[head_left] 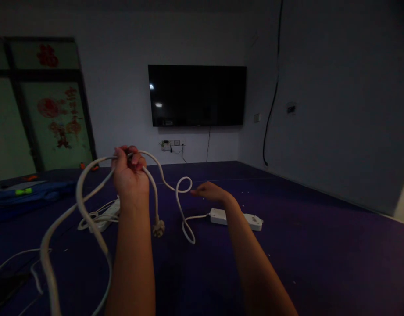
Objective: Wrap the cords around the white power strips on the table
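Far left there's a door (57,118) with red decorations on its glass, and in front of it some blue fabric (53,193) with a bright green thing (23,192) on it, over by the far left corner of the dark purple surface (320,241). Nearer the left edge, a thin white cable (19,253) trails along, kinda murky down there.

Next up is the white cord (79,193), hanging in big loose loops off to the left of the left hand (131,173). That hand is raised and gripping a few passes of it between thumb and fingers. Behind the forearm sits a white strip (109,216) with its own cord bunched around it, partly hidden.

Just right of the wrist, the plug (159,228) dangles prongs down from the cord. Then the cord dips into a small curl and runs into the end of a white power strip (252,221), lying mid-surface, well short of the far edge.

The right hand (208,191) has its fingertips right by that curl; can't tell if it's pinching or even touching it. Its forearm crosses in front of the strip. Last, a black cable (270,109) hangs on the right wall.
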{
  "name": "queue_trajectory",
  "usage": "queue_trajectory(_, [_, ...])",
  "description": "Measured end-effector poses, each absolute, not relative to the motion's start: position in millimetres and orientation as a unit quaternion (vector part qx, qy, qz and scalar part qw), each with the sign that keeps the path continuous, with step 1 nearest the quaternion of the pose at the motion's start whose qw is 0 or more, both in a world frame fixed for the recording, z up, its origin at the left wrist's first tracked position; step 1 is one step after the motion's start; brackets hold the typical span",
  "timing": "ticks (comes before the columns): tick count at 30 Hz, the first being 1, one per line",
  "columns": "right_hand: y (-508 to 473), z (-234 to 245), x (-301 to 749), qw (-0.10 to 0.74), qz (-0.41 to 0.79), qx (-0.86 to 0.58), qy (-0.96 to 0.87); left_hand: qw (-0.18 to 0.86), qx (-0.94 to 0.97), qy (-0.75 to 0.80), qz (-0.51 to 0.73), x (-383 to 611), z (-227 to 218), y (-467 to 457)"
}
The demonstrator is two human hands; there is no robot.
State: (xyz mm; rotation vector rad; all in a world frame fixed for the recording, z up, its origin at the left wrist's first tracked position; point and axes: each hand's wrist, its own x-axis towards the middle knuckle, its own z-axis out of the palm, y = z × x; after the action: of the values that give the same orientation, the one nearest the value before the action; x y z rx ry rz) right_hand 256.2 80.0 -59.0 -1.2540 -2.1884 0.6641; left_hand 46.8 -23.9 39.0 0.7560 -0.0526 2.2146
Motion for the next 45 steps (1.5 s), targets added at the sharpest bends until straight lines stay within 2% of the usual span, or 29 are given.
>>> queue_trajectory(4, [64.1, -51.9, 217.9, 0.209, 0.392, -0.307, -0.842, 0.380, 0.337, -0.019, 0.861, 57.6, 37.1, -20.6])
queue_trajectory(6, [60.6, -51.7, 209.8, 0.227, 0.435, -0.277, -0.826, 0.368, 0.344, -0.020, 0.863, 58.8, 36.5, -19.7])
queue_trajectory(16, [46.0, -31.6, 223.4, 0.445, 0.566, -0.260, -0.643, 0.382, 0.374, 0.023, 0.845, 59.2, 32.1, -8.3])
queue_trajectory(20, [43.8, -23.0, 222.2, 0.535, 0.575, -0.262, -0.561, 0.405, 0.400, 0.075, 0.819, 62.1, 30.1, -4.9])
queue_trajectory(25, [43.5, -14.5, 232.7, 0.607, 0.606, -0.187, -0.479, 0.411, 0.449, 0.187, 0.771, 66.9, 21.7, 3.3])
queue_trajectory(28, [43.6, -8.9, 241.8, 0.640, 0.592, -0.159, -0.463, 0.384, 0.484, 0.270, 0.739, 74.2, 10.0, 14.1])
queue_trajectory(32, [41.8, 0.6, 253.8, 0.667, 0.503, -0.148, -0.529, 0.392, 0.522, 0.353, 0.670, 87.5, -9.0, 32.6])
queue_trajectory(38, [37.4, 8.9, 263.3, 0.722, 0.426, -0.078, -0.540, 0.420, 0.588, 0.376, 0.580, 115.2, -31.3, 47.1])
queue_trajectory(45, [39.8, 7.2, 271.5, 0.786, 0.356, -0.091, -0.497, 0.425, 0.688, 0.417, 0.416, 140.2, -48.5, 40.6])
